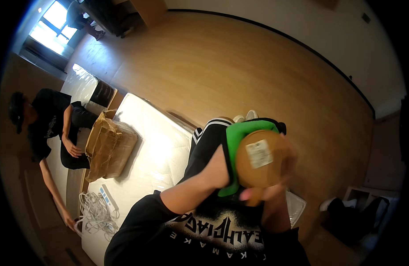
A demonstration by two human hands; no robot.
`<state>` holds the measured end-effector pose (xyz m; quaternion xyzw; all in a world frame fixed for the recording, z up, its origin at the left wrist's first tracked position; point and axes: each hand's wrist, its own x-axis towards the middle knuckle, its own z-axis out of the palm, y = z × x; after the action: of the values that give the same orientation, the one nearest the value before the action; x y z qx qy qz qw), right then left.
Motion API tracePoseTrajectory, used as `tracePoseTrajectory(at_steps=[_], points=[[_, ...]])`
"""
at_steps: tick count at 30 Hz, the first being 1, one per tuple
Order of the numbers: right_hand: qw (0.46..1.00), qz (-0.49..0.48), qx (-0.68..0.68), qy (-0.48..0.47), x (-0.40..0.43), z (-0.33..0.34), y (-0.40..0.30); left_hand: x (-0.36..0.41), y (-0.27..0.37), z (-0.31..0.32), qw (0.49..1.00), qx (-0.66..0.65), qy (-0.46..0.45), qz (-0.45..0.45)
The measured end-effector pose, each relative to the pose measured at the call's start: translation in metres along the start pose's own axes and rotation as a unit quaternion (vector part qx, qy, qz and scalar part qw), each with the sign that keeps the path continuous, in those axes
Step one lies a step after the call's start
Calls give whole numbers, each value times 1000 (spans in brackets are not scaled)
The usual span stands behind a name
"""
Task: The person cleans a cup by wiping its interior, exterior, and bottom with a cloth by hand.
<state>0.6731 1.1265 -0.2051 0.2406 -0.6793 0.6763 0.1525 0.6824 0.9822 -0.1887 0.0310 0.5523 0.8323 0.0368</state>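
Observation:
My right hand (274, 191) grips a round, brown, paddle-shaped object (259, 156) by its short handle and edge; blur hides its exact kind. A white printed label (259, 153) is stuck on its face. Behind it, over my lap, lies a green cloth-like piece with a black edge (234, 143). My left hand (222, 168) reaches to this green piece, and its fingers are hidden there. I sit on a plastic-wrapped mattress (154, 139).
An open, worn cardboard box (114, 149) stands on the mattress. Nearby lie a power strip (108, 198) and tangled white cable (94, 209). A seated person (51, 123) reaches toward the cable. Another person (76, 20) is near the window. Dark bags (350, 219) lie at right.

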Motion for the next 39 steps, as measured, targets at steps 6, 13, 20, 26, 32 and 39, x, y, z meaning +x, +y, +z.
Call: tracePoseTrajectory(at_steps=[6,13,20,26,32,39], points=[[961,214,107,142,-9,-7,22,-2,-4,21,915,346,25,206],[996,-16,-71,-55,9,-11,5,6,-14,-18,982,-159,13,-104],[961,180,154,144,6,-5,17,8,-9,-2,910,351,-38,216],[988,115,101,16,2,-6,2,12,3,-11,996,-37,9,-81],[998,31,2,49,8,-12,13,13,-24,-9,986,-132,46,-88],[969,56,-233,-61,10,-42,19,17,-43,-16,983,-168,61,-38]])
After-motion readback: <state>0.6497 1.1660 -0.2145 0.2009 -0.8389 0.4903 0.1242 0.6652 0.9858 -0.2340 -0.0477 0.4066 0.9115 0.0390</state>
